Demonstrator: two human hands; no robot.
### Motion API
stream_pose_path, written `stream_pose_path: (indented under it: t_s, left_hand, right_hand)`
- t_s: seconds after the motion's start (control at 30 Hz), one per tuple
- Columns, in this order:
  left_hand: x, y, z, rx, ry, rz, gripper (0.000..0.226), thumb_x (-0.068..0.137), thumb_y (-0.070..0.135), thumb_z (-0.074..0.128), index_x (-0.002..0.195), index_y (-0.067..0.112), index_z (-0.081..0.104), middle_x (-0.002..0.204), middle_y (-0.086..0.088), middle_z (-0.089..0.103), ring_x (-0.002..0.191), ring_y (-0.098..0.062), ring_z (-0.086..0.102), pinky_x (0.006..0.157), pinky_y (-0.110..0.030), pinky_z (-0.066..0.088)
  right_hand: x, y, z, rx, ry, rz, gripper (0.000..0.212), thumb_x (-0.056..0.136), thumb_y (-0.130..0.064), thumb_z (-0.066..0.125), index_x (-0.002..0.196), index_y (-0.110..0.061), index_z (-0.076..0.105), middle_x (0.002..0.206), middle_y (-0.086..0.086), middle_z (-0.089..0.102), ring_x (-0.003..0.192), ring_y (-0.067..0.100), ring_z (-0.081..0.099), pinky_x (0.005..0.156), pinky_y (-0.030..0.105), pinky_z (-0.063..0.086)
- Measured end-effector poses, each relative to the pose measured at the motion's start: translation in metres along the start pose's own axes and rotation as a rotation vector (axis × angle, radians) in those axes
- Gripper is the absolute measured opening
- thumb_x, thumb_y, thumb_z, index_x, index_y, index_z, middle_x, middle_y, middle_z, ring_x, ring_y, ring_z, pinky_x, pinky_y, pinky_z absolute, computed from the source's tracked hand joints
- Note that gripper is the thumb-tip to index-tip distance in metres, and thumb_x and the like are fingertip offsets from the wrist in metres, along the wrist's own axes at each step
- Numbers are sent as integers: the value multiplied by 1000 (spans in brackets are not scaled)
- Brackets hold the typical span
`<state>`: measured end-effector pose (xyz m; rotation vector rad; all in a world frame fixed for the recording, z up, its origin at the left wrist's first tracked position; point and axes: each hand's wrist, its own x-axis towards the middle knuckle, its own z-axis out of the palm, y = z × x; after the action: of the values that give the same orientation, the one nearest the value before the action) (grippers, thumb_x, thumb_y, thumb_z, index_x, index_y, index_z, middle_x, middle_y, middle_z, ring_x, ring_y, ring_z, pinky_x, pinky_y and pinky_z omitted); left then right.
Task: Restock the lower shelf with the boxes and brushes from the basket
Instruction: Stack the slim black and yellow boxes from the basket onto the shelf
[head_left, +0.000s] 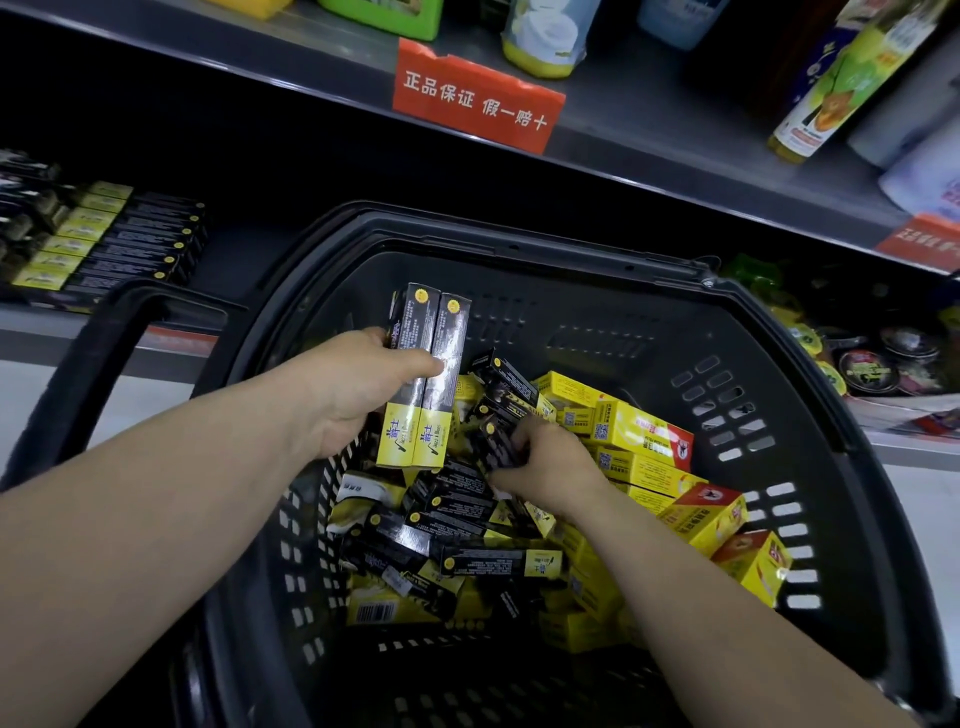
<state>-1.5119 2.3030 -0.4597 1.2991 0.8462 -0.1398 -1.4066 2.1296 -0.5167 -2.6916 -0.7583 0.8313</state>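
Boxes (423, 374): pair pinched betw. L hand (348, 395) fingers (376, 335) & thumb.

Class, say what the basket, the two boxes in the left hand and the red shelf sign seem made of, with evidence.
Basket: dark matt moulded plastic; slotted walls. Two boxes: likely glossy printed card; sharp folds, sheen. Red shelf sign: probably paper or thin card; torn top edge.

Open shelf gap (249, 244) beside stacked boxes (111, 241), above basket rim (467, 234).
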Motion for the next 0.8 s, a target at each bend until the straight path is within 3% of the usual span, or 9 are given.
stream_pose_path:
  t_s: [0.07,0.17,0.3,0.37,0.43,0.47,0.53,0.67,0.8]
  left_hand:
    - [-1,1,0,-20,-10,7,83,82,24,69,149,9,21,147,-14,39,133,-26,39,116,-43,22]
    - [-5,3,3,-27,-46,5,82,81,28,70,146,6,26,145,-15,41,133,-28,40,114,-47,27]
    - [-9,4,9,-32,-57,-6,55,83,25,67,131,5,48,121,-13,63,114,-27,57,106,-47,39]
    - [-11,7,8,-63,-38,-8,38,82,21,68,117,9,58,102,-10,72,96,-25,67,90,-42,51]
    - [-13,9,7,-73,-39,2,44,74,21,76,114,14,58,98,-8,73,90,-23,69,77,-37,56]
    - [-14,9,7,-59,-36,13,49,70,21,79,114,16,58,98,-7,73,89,-22,70,75,-37,56]
    - [-15,9,6,-39,-12,28,58,60,23,84,113,18,58,97,-5,73,89,-21,69,75,-36,56]
    - [-16,11,4,-51,10,26,64,50,20,86,109,19,60,93,-4,73,86,-22,69,78,-38,56]
    - [-16,12,4,-21,33,25,93,39,25,88,125,18,54,108,-7,69,102,-27,63,95,-48,48]
  right_hand:
    - [-2,-6,-10,363,7,11,22,74,-25,70,84,-20,50,82,-3,59,74,14,56,57,26,43]
    - [-9,-26,-22,772,105,-26,17,82,-41,61,93,-30,53,94,-10,61,88,8,57,71,27,44]
    - [-21,-43,-21,825,46,-143,32,87,-63,43,97,-35,55,78,-33,61,77,-21,54,70,19,37]
    - [-22,-43,-22,927,-28,-139,29,92,-55,42,99,-33,60,93,-23,67,93,-7,61,84,31,46]
    - [-25,-41,-25,1001,-67,-153,28,96,-40,45,101,-15,57,97,-2,67,94,17,62,87,46,49]
    - [-25,-39,-27,1013,-81,-185,25,97,-35,45,100,-12,55,94,3,65,89,21,61,82,45,50]
    - [-26,-36,-28,1013,-117,-262,18,99,-28,42,98,-15,54,90,3,64,83,20,63,70,38,51]
    - [-27,-31,-30,986,-203,-351,16,100,-19,40,88,-20,51,84,-9,67,78,6,65,67,21,52]
    - [-26,-22,-38,986,-242,-393,20,98,-10,43,91,-22,58,95,-8,68,92,7,64,84,26,53]
